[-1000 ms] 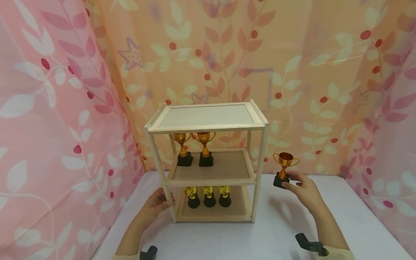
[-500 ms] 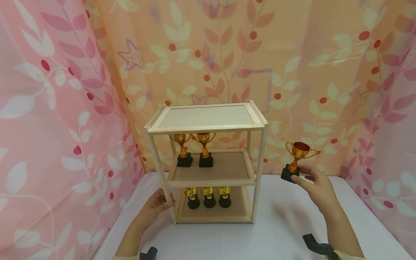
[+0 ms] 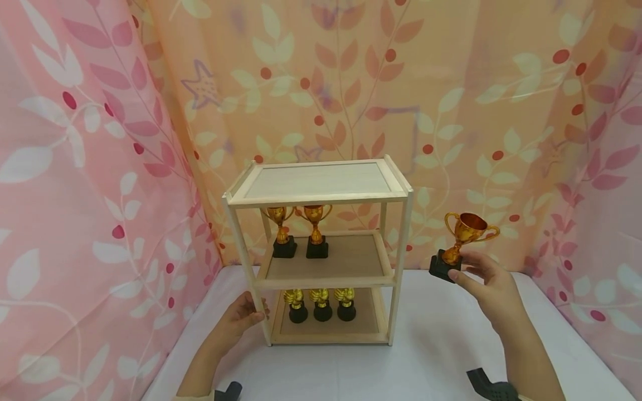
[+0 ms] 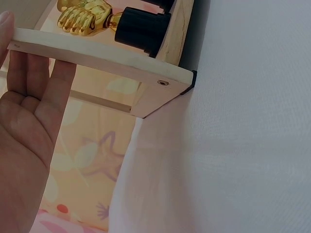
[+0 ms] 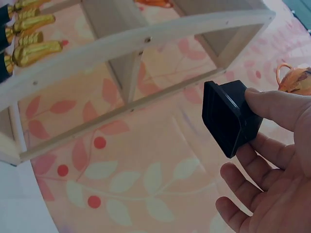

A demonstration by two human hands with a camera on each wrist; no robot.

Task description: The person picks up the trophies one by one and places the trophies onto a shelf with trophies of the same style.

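Observation:
My right hand pinches a gold two-handled trophy cup low down, between thumb and fingers, to the right of a pale wooden three-tier shelf. The trophy hangs in the air, its cup leaning right. Its black square base faces the right wrist camera, hollow underneath. With thumb and fingers on either side, my left hand grips the shelf's front left post. Two similar trophy cups stand on the left half of the middle tier, their rims hidden by the top board.
Three gold fist-shaped trophies with round black bases stand in a row on the bottom tier. The shelf stands on a white-covered table. Floral curtains close off the back and both sides.
My right hand has moved right and up with the trophy cup, and the cup now tilts further to the right. The left hand stays on the post.

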